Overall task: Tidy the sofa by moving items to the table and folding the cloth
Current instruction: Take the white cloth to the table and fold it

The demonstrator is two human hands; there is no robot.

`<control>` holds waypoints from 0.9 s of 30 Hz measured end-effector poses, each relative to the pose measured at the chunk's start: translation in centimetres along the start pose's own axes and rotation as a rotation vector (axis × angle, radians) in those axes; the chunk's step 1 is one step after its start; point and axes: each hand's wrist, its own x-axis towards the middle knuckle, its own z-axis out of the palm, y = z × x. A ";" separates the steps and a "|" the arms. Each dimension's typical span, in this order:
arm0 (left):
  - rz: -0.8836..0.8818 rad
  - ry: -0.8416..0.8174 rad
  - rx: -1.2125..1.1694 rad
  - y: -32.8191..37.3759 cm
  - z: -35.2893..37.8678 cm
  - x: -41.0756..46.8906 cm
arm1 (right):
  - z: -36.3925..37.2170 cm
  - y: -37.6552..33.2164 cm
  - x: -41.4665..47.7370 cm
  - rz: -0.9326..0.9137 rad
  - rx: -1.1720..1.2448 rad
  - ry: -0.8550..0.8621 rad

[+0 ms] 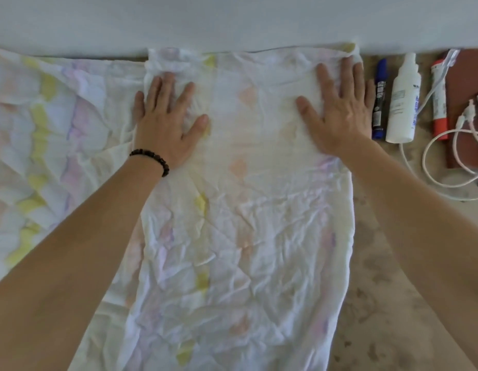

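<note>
A thin white cloth (pixel 246 215) with faint pink, yellow and purple patches lies spread over the mottled beige table (pixel 388 277). A folded strip of it runs down the middle, and a single layer reaches away to the left. My left hand (pixel 168 121), with a dark bead bracelet on the wrist, presses flat on the strip's upper left part. My right hand (pixel 339 108) presses flat on its upper right part, fingers straight and spread. Neither hand grips anything.
To the right of the cloth lie a blue marker (pixel 380 100), a white spray bottle (pixel 402 103), a red and white tube (pixel 439 103), a coiled white cable (pixel 446 156) and a dark red book (pixel 468 97). A pale wall (pixel 232 20) borders the far edge.
</note>
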 end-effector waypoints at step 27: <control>-0.238 0.175 -0.207 -2.0 -3.1 -24.0 | 3.6 -14.2 -31.2 -0.042 0.073 0.070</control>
